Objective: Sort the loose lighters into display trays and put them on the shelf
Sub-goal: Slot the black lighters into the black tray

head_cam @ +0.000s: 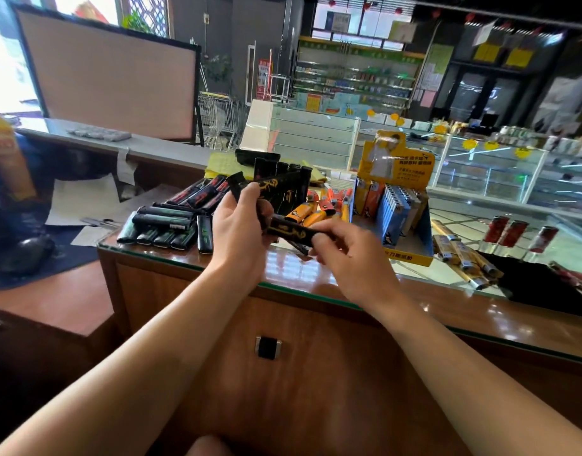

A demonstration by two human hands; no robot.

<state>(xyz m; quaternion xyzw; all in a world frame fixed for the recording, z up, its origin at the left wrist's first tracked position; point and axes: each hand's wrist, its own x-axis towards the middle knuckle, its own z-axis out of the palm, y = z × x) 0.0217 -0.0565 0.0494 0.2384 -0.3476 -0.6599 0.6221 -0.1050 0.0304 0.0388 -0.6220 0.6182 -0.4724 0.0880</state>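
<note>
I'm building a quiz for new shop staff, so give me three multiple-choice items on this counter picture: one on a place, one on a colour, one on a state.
1. Where does the yellow display tray stand?
A. right of the hands
B. left of the hands
C. on the floor

2. What colour is the marking on the lighter in the right hand?
A. white
B. gold
C. blue

3. What is the left hand doing?
A. lying flat on the glass
B. hanging idle
C. gripping black lighters

Answers: 1 A, it stands on the counter to their right; 2 B, gold script on black; 3 C, fingers curl round a bundle.

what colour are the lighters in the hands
Black with gold script, best in the head view: lighters.
</note>
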